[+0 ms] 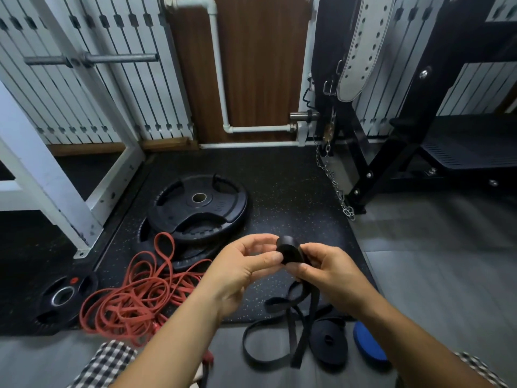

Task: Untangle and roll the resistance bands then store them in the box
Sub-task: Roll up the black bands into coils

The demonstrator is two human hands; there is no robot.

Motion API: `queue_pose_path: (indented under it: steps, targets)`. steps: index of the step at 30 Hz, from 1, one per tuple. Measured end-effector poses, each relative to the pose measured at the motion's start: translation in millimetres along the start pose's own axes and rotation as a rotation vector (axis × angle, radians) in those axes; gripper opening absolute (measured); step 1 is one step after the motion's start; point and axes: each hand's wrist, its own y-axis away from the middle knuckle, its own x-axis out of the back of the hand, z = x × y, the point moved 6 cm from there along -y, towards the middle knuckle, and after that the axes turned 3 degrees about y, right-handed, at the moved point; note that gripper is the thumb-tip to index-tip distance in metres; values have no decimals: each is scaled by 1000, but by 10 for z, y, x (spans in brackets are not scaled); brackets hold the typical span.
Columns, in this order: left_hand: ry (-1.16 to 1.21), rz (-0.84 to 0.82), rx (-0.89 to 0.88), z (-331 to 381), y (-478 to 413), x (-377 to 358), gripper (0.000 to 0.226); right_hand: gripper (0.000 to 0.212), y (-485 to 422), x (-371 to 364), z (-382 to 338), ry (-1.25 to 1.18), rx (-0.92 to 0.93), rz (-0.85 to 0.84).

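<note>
Hands at centre, both busy on one job. The left hand (243,266) pinches the side of a small black roll (289,252) between thumb and fingertips. The right hand (331,271) curls round it from the other side, gripping the strap where it meets the roll.

That roll is only partly wound: a long black tail (300,345) drops from it to the near floor, crosses itself and loops out flat. So this band reads as midway, with plenty of length left to take up.

Just right of that tail, on the floor, sits a finished black coil (328,338). Further right again lies a blue coil (369,345). That makes two bands rolled, by the look of it, though neither is stored.

Out to the left is the big job: a red tangle (134,295) of thin bands heaped near the weight plates (198,203), not sorted at all. And the box? Nowhere in view.

My call: rolling under way, the reds to untangle, storing not begun.
</note>
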Motion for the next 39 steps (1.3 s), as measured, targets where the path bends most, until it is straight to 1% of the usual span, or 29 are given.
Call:
queue_pose_path:
  steps: [2,3,5,6,7,9,10,12,14,15,18,21,22,23,25,26,27,28,30,31,32,33,34,35,36,39]
  targets:
    - [-267,-19,-47,41,2,16,36,10,3,58,-4,262,39,38]
    - [-477,-32,-129,90,11,-8,39,13,7,68,-30,369,61,37]
    - [-903,-114,-346,146,29,-136,44,18,25,54,-92,574,102,-5]
    - [-1029,-155,-418,137,33,-190,43,20,28,46,-105,665,116,-29]
    - [-1082,-177,-447,127,37,-222,39,20,28,48,-117,724,122,-47]
    - [-1034,-153,-473,138,35,-217,29,21,20,64,-112,720,132,-67]
    - [-965,-122,-479,168,34,-204,26,18,5,86,-107,629,131,-60]
    - [-727,-78,-430,208,26,-163,26,12,-18,151,-127,291,116,-34]
    - [-428,-83,-312,190,44,-160,28,18,-15,190,-137,-39,113,-22]
    - [-306,-90,-263,163,49,-162,29,18,-10,201,-143,-131,131,-5]
    - [-55,-75,-227,114,53,-177,33,24,10,176,-158,-293,180,55]
    - [110,-21,-216,81,43,-172,32,31,20,62,-118,-520,121,76]
    - [144,-21,-206,64,41,-170,30,30,24,29,-110,-553,109,80]
    - [174,-26,-191,45,41,-163,29,26,25,13,-116,-527,119,83]
    - [171,-50,-149,37,36,-140,29,17,17,36,-135,-294,171,97]
    - [105,-68,-131,54,37,-127,29,16,17,68,-143,-139,189,103]
    - [-36,-79,-135,87,38,-106,29,16,14,105,-149,5,205,113]
    - [-240,-77,-168,127,31,-79,30,15,10,134,-153,132,227,118]
    - [-655,-64,-297,217,23,-70,36,14,4,145,-145,341,262,92]
    - [-808,-72,-368,242,27,-99,38,15,6,133,-138,415,268,67]
    - [-904,-84,-421,250,35,-137,38,15,13,120,-140,463,267,39]
    - [-937,-85,-449,249,40,-162,35,14,14,109,-139,481,262,15]
    - [-907,-82,-450,250,38,-172,32,12,17,106,-149,471,261,9]
    - [-817,-80,-431,249,33,-171,31,11,14,119,-160,416,254,22]
    - [-703,-74,-406,243,26,-163,31,12,12,150,-172,310,233,48]
    - [-380,-13,-342,203,25,-148,27,20,5,209,-157,-157,131,105]
